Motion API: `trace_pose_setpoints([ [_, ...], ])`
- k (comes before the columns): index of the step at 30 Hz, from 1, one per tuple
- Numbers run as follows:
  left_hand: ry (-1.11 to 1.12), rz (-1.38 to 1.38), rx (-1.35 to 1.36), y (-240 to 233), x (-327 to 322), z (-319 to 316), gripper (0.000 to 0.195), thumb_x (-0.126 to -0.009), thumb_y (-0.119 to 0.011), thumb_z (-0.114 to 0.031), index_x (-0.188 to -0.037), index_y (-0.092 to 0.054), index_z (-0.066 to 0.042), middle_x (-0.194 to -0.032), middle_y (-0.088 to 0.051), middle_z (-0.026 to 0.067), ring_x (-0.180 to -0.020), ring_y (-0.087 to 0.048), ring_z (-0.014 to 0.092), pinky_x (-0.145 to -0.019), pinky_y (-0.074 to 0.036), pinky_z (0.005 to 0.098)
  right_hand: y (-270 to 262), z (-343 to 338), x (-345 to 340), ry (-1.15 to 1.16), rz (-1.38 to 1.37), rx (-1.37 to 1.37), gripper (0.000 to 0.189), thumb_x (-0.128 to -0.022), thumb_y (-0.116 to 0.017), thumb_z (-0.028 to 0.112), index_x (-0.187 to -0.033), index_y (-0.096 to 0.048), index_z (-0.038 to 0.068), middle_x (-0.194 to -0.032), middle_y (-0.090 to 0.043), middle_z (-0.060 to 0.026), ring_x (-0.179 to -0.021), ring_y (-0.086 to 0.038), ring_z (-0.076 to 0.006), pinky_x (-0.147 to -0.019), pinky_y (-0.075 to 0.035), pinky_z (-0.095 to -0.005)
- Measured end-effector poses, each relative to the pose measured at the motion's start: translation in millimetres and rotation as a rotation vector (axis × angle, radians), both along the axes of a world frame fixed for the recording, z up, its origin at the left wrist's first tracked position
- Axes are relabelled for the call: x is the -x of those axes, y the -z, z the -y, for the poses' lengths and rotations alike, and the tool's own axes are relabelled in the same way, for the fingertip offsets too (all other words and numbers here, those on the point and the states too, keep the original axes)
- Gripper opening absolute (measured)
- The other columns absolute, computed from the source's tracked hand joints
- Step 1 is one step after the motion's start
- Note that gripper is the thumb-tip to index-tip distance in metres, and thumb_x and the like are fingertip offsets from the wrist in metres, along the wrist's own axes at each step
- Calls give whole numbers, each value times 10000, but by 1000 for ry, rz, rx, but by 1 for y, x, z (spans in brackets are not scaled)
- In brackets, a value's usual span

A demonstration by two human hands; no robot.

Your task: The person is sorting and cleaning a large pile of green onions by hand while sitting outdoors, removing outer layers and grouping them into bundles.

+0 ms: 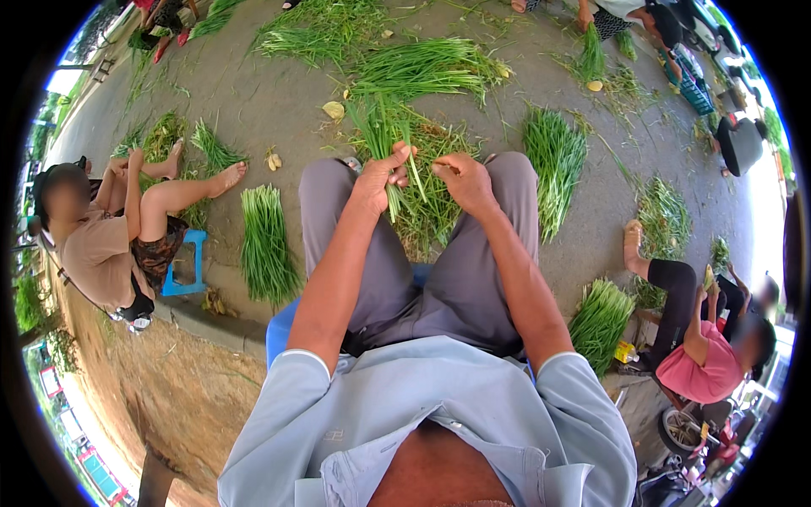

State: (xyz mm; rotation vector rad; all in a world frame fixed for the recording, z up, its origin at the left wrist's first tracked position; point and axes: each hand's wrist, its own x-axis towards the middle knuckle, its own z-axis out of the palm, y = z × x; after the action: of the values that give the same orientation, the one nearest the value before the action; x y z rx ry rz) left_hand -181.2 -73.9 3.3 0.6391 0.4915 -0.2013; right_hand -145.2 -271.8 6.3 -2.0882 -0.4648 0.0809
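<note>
My left hand [382, 180] grips a small bunch of long green leafy stalks [375, 130], like garlic chives, leaf ends pointing away from me and pale ends towards my lap. One pale stalk [417, 177] slants out of the bunch towards my right hand [464, 182]. That hand is just right of the bunch, fingers bent and thumb near the index finger; whether something thin is between them cannot be told. Below both hands, between my knees, lies a heap of loose trimmed leaves [427, 218]. Past the heap a large pile of stalks [424, 66] lies on the pavement.
Sorted bundles lie left of my knee [266, 244], right of my knee [554, 168] and further right [602, 323]. A person on a blue stool [197, 260] sits at left; a person in a pink shirt [700, 374] sits at right. A kerb [209, 326] runs behind my seat.
</note>
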Motion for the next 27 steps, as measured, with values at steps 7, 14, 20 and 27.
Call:
trace_pose_setpoints([
  [7,-40,2,4,3,-3,0,175,-886,-701,-94,-1008,-586,-141,-1072,-655,44,-475,-384,52,-474,-391,240,-7,1,1,-39,-379,-214,233,-931,-610,227,-1039,-680,33,-873,-695,-91,-637,-636,-161,-600,-510,-308],
  [14,-23,16,-53,12,-1,-1,200,-857,-725,-84,-991,-596,-157,-1096,-679,54,-476,-388,53,-483,-385,243,-20,-10,12,-197,-620,-272,236,-947,-599,238,-904,-651,13,-746,-663,-53,-602,-600,-100,-537,-470,-256],
  [20,-58,-35,-21,14,-4,5,217,-857,-736,-105,-1032,-610,-128,-1049,-693,64,-479,-383,62,-491,-387,247,-23,0,8,-244,-683,-254,216,-954,-596,230,-871,-635,34,-691,-605,-8,-506,-466,-50,-468,-368,-224],
  [27,-90,-156,-48,20,-6,-3,133,-902,-699,-217,-983,-646,-126,-897,-690,5,-470,-371,63,-488,-374,242,-46,22,-13,1,-835,-592,240,-988,-537,187,-1062,-612,-28,-721,-587,-11,-488,-425,-46,-428,-316,-192],
])
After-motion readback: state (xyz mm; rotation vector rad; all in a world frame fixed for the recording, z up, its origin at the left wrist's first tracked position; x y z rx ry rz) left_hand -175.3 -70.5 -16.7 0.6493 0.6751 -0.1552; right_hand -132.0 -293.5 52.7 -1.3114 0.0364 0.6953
